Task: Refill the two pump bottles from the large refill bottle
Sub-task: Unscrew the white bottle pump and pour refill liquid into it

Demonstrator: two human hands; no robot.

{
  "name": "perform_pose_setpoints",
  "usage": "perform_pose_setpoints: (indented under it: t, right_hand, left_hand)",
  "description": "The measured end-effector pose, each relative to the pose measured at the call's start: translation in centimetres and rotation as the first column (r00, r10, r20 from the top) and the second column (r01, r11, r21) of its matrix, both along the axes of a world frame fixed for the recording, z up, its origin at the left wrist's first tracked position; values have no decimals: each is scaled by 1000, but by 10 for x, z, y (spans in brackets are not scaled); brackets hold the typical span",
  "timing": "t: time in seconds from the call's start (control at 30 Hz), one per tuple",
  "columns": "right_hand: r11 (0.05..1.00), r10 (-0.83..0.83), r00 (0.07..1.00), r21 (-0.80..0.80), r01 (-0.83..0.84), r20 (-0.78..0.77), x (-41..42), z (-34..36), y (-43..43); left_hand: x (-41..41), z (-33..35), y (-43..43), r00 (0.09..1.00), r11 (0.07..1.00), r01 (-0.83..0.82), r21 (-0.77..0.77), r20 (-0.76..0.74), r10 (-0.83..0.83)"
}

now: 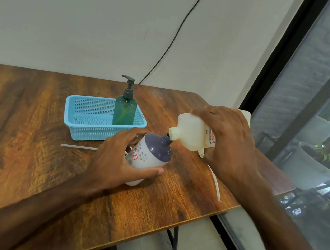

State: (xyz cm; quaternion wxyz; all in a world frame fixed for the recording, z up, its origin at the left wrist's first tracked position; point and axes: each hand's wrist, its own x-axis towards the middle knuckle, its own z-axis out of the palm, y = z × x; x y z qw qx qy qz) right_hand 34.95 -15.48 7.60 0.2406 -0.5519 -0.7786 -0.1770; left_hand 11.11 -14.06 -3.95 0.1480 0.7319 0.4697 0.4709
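Purple-and-white bottle [150,155]: pump off, neck open, tilted toward the right; the left hand [118,160] holds it round the body, fingers over the top side and thumb beneath, base resting low on the table [27,122]

Refill bottle [191,131]: pale, translucent, cap off; the right hand [229,140] grips it from above round the labelled body, tipped over so its mouth meets the open neck just past the left fingertips; cannot tell whether liquid is running

Step in hand (judged): filling the first of the two pump bottles, mouth to neck with no funnel

Green pump bottle [124,111]: upright with pump on, in the near right corner of the blue basket [92,132], just beyond the left hand; it looks partly filled, level unclear

Loose parts: a clear tube [78,147] lies on the table left of the left hand; a white tube [215,184] runs out from under the right wrist toward the table edge; probably dip tubes, pump heads hidden

Next move calls for (judged): a slow tilt with the mouths aligned; watch the level through the pale lower wall; right the refill bottle before overflow; then refit the pump and bring over the green bottle

Risk: small neck, spill on the wood
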Motion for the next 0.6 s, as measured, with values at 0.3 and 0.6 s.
perform_pose_setpoints:
  t: [0.3, 0.6]
  right_hand:
    - [1000, 7, 1000, 5, -7, 2, 0, 0, 1]
    - [1000, -3, 1000, -11, 4, 0, -2, 2, 0]
  left_hand:
    - [0, -2, 1, 1000, 1000, -4, -17, 7, 4]
    - [0, -4, 3, 1000, 1000, -5, -25, 3, 5]
